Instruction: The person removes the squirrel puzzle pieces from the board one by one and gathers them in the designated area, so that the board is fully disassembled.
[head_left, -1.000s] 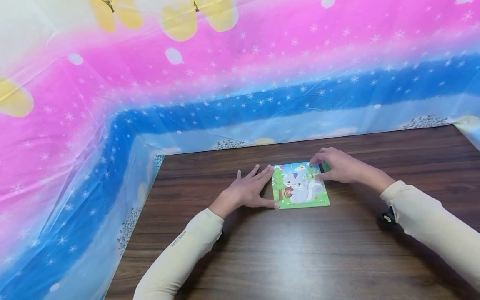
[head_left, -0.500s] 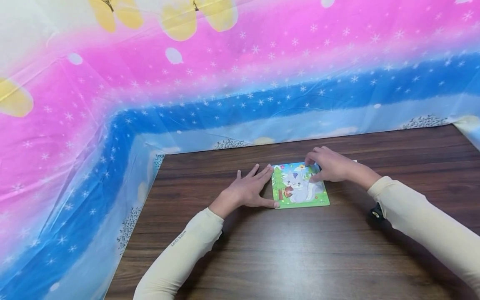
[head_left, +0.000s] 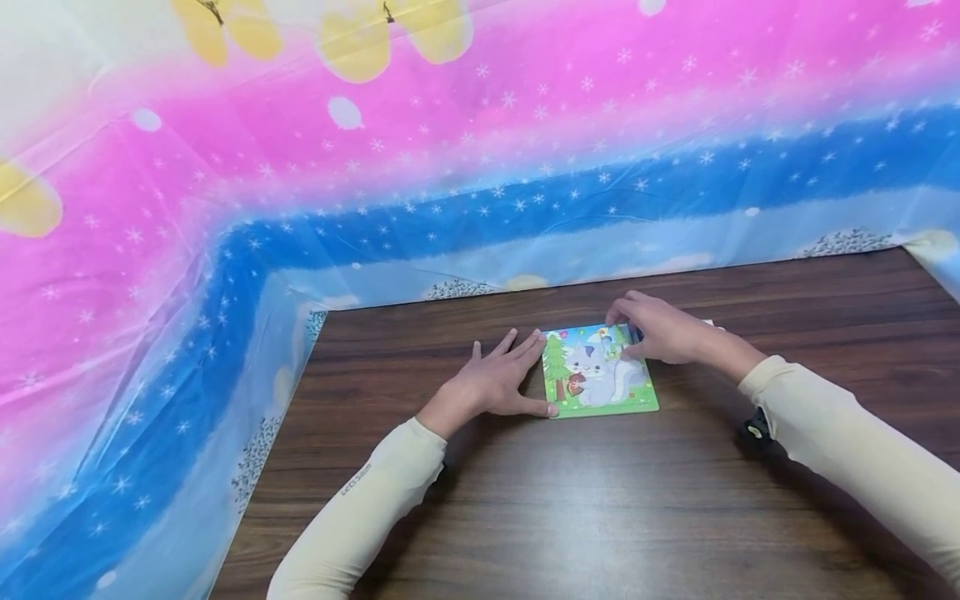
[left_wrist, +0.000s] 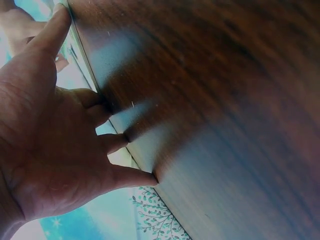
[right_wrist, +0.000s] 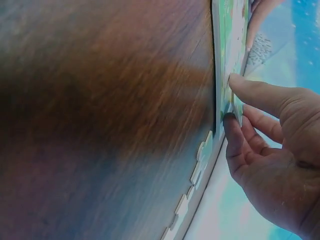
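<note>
A square jigsaw puzzle [head_left: 596, 375] with a grey squirrel on a green and blue scene lies on the dark wooden table. My left hand [head_left: 491, 379] is spread flat at its left side, thumb and fingertips touching the edge. In the left wrist view the left hand [left_wrist: 55, 135] has its fingers stretched out over the wood. At the puzzle's upper right corner, my right hand [head_left: 663, 329] pinches a puzzle piece [right_wrist: 236, 107] between thumb and fingers, seen edge-on in the right wrist view. A dark gap shows beside the right fingers; the piece is mostly hidden from the head view.
Several loose puzzle pieces [right_wrist: 200, 157] lie on the table to the right of the puzzle, mostly behind the right wrist in the head view. A pink and blue patterned cloth [head_left: 480, 167] hangs along the table's back and left edges.
Over the second, my right hand has shifted slightly left over the puzzle's upper right corner, and a loose piece has come into sight behind the wrist. My left hand stays put.
</note>
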